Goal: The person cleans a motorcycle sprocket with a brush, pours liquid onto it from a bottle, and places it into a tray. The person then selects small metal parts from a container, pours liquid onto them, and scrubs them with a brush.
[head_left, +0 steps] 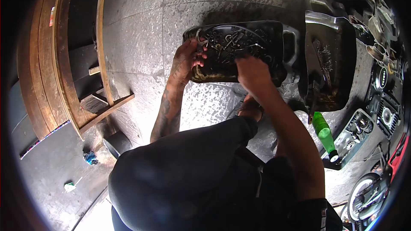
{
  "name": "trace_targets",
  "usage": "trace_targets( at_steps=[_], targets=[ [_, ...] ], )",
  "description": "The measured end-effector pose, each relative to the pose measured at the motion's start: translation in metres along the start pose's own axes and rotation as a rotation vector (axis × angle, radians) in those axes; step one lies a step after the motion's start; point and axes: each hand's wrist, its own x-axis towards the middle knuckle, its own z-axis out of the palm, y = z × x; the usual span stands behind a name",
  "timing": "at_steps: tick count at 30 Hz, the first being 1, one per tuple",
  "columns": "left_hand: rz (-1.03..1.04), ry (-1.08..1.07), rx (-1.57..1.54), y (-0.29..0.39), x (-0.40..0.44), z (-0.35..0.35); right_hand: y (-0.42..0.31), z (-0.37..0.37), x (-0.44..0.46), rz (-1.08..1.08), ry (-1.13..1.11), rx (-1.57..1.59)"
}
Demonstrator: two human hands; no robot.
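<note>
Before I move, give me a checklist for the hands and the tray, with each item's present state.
1. Left hand at the tray's left end: ok.
2. Right hand over the tray's near side: ok.
3. Right fingertips gripping a part: cannot tell, hidden by the hand.
4. Small metal parts sorted: not ok, jumbled together.
5. Green bottle apart from both hands: ok.

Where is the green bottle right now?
In the head view, the green bottle lies on the right side, just below the right-hand black container and beside the tray of metal parts.
</note>
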Motion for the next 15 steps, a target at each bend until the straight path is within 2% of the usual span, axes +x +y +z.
trace_targets(
  at_steps=[1,3,6,10,12,15],
  targets=[
    [0.065,0.015,0.042,-0.003,-0.001,0.000,0.007,-0.005,-0.003,0.014,0.032,0.036],
    [0.068,0.020,0.049,-0.006,-0.003,-0.003,0.021,-0.016,-0.010,0.032,0.061,0.062],
    [0.136,0.092,-0.042,-0.002,-0.004,0.000,0.040,-0.030,-0.017,-0.012,0.303,0.168],
    [0.117,0.144,-0.108,0.006,-0.009,0.007,0.050,-0.058,-0.026,0.060,0.319,0.274],
    [0.140,0.171,-0.091,0.005,-0.012,0.010,0.051,-0.074,-0.031,0.125,0.394,0.524],
    [0.178,0.246,-0.077,0.001,-0.011,0.020,0.058,-0.084,-0.034,0.088,0.380,0.475]
  ],
)
